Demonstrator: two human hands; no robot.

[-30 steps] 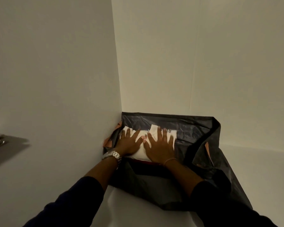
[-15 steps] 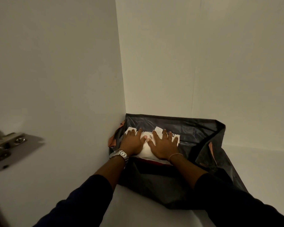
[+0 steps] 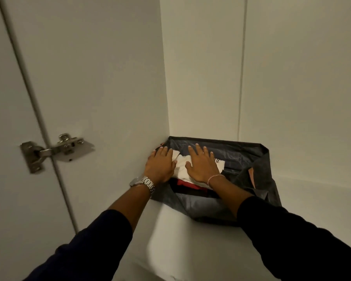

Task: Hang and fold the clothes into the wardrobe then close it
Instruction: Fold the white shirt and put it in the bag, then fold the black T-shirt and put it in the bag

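White wardrobe [image 3: 101,78] fills the view: side panel on the left, back wall w/ a vertical seam, white shelf [image 3: 190,240] at the bottom. Wardrobe door [image 3: 6,138] stands at far left, joined to the side panel by a metal hinge [image 3: 55,152].

Dark grey bag-like cover [image 3: 241,157] lies on the shelf, pushed into the back left corner, touching side panel and back wall; its right side is crumpled, w/ an orange-pink patch showing. Can't tell exactly what it is.

Inside/on top of it sits the folded clothes stack: white garment [image 3: 183,166] on top w/ some dark print at its right edge, red garment [image 3: 187,184] under it at the front, something dark beneath that.

Left hand [image 3: 160,166], fingers straight and close together, lies flat on the stack's left edge next to the side panel. Right hand [image 3: 203,165], fingers straight and slightly spread, presses flat on the white garment. Neither grips anything. Thumbs nearly meet in the middle.

Silver wristwatch [image 3: 143,182] on left wrist, thin bracelet [image 3: 215,177] on right. Dark sleeves [image 3: 292,240] pushed up both forearms.
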